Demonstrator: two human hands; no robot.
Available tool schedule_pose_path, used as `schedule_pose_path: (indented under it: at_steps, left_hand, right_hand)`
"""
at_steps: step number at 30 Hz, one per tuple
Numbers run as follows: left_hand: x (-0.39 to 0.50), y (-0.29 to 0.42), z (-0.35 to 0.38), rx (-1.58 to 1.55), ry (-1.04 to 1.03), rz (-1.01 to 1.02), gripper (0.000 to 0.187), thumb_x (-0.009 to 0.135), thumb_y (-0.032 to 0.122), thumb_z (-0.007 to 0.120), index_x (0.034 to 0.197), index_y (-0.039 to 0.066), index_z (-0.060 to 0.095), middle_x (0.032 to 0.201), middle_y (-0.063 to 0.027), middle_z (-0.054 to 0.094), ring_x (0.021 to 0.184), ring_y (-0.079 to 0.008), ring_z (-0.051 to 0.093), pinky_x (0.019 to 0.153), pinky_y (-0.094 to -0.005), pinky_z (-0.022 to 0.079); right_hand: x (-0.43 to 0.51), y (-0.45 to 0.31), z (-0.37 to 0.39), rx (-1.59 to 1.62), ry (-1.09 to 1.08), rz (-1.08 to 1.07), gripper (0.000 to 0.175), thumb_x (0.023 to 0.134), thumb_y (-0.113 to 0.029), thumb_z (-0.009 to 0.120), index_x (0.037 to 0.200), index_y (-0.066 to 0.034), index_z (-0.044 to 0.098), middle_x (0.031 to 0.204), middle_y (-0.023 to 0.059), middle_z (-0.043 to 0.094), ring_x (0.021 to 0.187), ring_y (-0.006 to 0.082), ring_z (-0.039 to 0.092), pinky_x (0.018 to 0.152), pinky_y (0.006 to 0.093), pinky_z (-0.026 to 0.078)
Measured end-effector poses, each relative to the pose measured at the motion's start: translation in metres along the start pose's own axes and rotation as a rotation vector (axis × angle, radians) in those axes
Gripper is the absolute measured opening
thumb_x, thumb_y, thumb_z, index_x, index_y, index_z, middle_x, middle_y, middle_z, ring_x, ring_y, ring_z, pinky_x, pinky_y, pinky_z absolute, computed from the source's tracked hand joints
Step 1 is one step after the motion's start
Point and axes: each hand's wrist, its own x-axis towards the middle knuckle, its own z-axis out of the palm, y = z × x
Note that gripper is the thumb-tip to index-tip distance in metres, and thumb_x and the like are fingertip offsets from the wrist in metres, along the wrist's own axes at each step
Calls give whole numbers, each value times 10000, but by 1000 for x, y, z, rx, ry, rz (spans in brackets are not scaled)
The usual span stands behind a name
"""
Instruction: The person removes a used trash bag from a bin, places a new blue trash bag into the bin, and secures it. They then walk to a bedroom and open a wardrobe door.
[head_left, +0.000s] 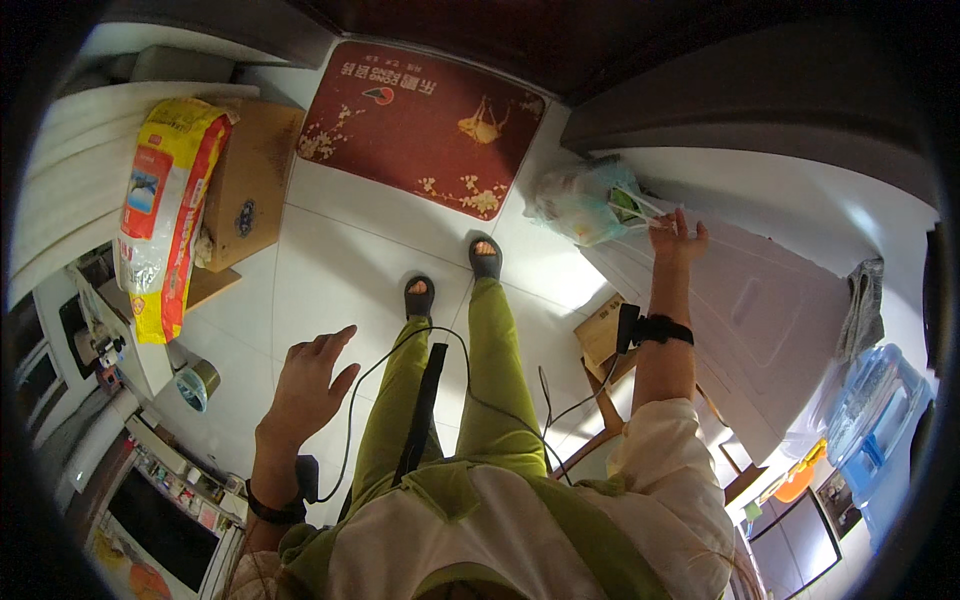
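Note:
My right hand is stretched out to the upper right, its fingers hooked at the stretched handles of a thin, translucent plastic bag. The bag hangs or rests beside a large white box-like piece; something green and printed shows inside it. My left hand holds nothing; its fingers are apart above the floor, left of my legs. Both wrists wear black bands with small devices and a thin cable.
A red doormat lies ahead on the tiled floor. To the left, a yellow and red sack leans by a cardboard box, near a small bin. At right are a wooden chair and a blue water jug.

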Motion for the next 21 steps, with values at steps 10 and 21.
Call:
schedule_pose_path:
  at_steps: [10,21]
  left_hand:
    - [27,10,10,26,-53,-6,446,896,185,583,1300,32,469,1111,-194,604,1022,-357,578,936,-456,404]
    - [31,18,7,49,-38,20,470,920,206,563,1340,41,434,1150,-174,590,1031,-344,568,947,-452,400]
  right_hand:
    - [25,30,11,-346,-7,-62,577,907,-337,516,1330,31,381,1167,177,520,1116,286,506,945,448,397]
    - [34,21,-5,-812,222,-127,357,865,-285,598,1128,-46,563,948,102,573,788,204,554,751,393,402]
